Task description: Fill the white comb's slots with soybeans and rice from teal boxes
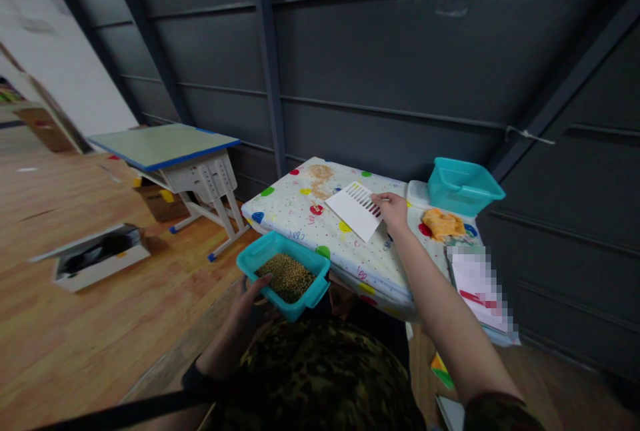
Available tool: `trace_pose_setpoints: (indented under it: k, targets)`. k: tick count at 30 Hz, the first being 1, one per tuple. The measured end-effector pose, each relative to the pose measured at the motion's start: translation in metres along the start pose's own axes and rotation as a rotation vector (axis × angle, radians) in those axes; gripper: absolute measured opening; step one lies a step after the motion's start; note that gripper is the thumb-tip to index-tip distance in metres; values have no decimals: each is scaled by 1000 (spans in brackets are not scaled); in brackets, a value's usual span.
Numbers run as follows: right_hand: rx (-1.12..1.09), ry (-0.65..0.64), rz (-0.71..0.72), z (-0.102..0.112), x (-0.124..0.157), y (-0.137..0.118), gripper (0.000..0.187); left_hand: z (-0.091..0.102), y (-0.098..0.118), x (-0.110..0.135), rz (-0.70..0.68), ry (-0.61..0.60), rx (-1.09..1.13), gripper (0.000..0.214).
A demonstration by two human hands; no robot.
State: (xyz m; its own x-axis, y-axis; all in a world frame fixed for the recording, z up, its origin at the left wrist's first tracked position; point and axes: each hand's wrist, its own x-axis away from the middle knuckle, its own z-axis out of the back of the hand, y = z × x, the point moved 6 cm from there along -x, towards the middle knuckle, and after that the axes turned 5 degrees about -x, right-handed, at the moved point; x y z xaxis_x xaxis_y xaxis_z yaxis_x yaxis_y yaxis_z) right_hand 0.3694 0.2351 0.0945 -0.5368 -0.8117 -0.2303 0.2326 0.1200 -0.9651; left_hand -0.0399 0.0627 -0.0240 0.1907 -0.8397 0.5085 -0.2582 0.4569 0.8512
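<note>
My left hand [253, 304] grips the near left side of a teal plastic container [319, 291], its thumb over the rim. Small greenish-brown beans or grains [287, 275] lie inside it. The container is held off the front edge of the table. With my right hand [393, 209] I pinch the right edge of a white card [353, 211] printed with a row of yellow-to-dark-brown stripes. The card is over the tabletop. Behind it, a scattered patch of pale grains [321, 176] lies on the spotted tablecloth [285, 201].
On the table's right stand an empty teal container [463, 187], an orange cloth [443, 224] and papers with a red pen [477, 297]. A dark panelled wall [400, 51] rises behind. Left are a school desk [167, 144] and an open white box [100, 264] on the floor.
</note>
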Motion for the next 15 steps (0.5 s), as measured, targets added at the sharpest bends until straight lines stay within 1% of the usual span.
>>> trace_pose_setpoints:
  k: [2, 7, 11, 15]
  targets:
    - [19, -12, 2, 0, -1, 3, 28, 1, -1, 0, 3, 0, 5, 78]
    - [12, -78, 14, -11, 5, 3, 25, 1, -1, 1, -4, -5, 24, 80]
    - [12, -102, 23, -15, 7, 2, 28, 1, -1, 2, -2, 10, 26, 77]
    - [10, -127, 27, -17, 7, 4, 32, 2, -2, -2, 10, 6, 23, 80]
